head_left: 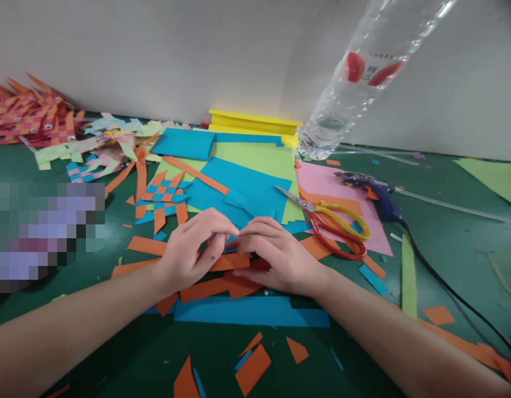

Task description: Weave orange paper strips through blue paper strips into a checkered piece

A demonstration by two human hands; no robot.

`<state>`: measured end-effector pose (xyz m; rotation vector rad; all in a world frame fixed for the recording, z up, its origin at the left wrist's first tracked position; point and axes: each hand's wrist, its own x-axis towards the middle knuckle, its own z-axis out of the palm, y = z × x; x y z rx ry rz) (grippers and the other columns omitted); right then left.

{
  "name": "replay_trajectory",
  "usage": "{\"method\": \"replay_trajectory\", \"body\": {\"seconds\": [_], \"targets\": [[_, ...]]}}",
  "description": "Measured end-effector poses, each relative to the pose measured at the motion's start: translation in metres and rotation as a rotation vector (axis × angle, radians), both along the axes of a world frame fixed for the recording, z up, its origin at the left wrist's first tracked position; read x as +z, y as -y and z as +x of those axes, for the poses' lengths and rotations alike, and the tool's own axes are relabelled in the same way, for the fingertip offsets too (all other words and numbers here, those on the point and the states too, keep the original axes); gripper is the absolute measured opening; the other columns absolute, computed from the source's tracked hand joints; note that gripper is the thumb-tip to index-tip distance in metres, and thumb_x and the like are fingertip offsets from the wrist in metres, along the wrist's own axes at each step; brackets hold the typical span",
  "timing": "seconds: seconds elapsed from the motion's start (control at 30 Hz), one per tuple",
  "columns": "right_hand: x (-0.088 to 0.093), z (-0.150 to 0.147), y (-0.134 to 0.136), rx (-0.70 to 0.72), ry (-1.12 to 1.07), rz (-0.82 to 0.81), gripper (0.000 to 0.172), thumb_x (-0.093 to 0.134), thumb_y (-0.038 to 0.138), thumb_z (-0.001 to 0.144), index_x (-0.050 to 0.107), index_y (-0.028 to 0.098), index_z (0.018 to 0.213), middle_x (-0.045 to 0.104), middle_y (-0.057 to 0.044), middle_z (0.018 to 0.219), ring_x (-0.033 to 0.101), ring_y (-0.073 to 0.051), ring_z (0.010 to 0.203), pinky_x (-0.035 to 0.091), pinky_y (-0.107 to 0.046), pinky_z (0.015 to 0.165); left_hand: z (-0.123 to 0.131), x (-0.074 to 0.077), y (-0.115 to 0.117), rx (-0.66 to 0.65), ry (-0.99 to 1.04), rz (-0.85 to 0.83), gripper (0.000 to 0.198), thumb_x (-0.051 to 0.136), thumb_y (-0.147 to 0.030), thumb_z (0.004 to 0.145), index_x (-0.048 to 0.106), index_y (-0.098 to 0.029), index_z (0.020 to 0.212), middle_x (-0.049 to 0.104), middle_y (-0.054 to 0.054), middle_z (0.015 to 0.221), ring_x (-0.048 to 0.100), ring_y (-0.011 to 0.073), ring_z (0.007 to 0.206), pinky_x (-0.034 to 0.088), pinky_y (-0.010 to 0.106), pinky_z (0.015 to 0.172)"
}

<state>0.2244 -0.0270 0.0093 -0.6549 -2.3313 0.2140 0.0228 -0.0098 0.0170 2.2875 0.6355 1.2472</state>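
Note:
My left hand (193, 249) and my right hand (272, 254) meet fingertip to fingertip over a small pile of orange paper strips (222, 284) and blue paper on the green table (446, 249). Both hands have their fingers curled and pinched together on the paper strips between them; the exact piece is hidden under the fingers. A long blue strip (251, 312) lies just in front of my wrists. A small woven blue and orange square (164, 193) lies to the upper left of my left hand.
Red and yellow scissors (334, 221) lie right of my hands on pink paper (326, 182). A glue gun (375, 190) with a black cord, a clear plastic bottle (355, 77), stacked blue and green sheets (251, 166), a yellow box (255, 121) and woven paper pieces (35, 119) surround them.

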Motion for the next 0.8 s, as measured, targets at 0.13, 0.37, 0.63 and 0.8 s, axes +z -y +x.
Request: {"method": "replay_trajectory", "body": {"seconds": [0.13, 0.37, 0.63, 0.8], "targets": [[-0.002, 0.0, -0.003, 0.009, -0.102, 0.015, 0.011, 0.064, 0.026, 0.088, 0.056, 0.019, 0.088, 0.07, -0.005, 0.085, 0.065, -0.017, 0.086, 0.052, -0.036, 0.082, 0.001, 0.002, -0.001, 0.035, -0.063, 0.014, 0.025, 0.04, -0.003, 0.092, 0.056, -0.021, 0.098, 0.06, 0.001, 0.081, 0.057, 0.0114, 0.07, 0.048, 0.023, 0.06], [0.003, 0.003, -0.003, -0.162, -0.338, -0.239, 0.009, 0.065, 0.019, 0.084, 0.062, 0.02, 0.092, 0.069, -0.004, 0.086, 0.065, -0.016, 0.083, 0.053, -0.032, 0.077, 0.001, 0.0, -0.003, 0.156, -0.11, -0.144, 0.017, 0.04, -0.014, 0.096, 0.056, -0.02, 0.1, 0.062, 0.004, 0.089, 0.06, 0.0122, 0.069, 0.047, 0.022, 0.054], [-0.001, 0.008, -0.009, -0.502, -0.543, -0.352, 0.009, 0.066, 0.024, 0.082, 0.057, 0.02, 0.084, 0.062, -0.001, 0.079, 0.061, -0.015, 0.076, 0.053, -0.03, 0.071, 0.001, -0.003, -0.005, 0.203, -0.13, -0.242, 0.009, 0.047, -0.02, 0.096, 0.054, -0.02, 0.101, 0.061, 0.003, 0.09, 0.055, 0.0089, 0.057, 0.048, 0.023, 0.054], [-0.003, 0.01, -0.013, -0.585, -0.671, -0.427, 0.013, 0.064, 0.026, 0.084, 0.053, 0.021, 0.089, 0.059, 0.001, 0.079, 0.061, -0.011, 0.064, 0.053, -0.024, 0.054, 0.002, -0.006, -0.005, 0.219, -0.169, -0.249, 0.009, 0.049, -0.02, 0.094, 0.055, -0.021, 0.101, 0.062, 0.004, 0.096, 0.057, 0.0108, 0.061, 0.052, 0.026, 0.062]]}}
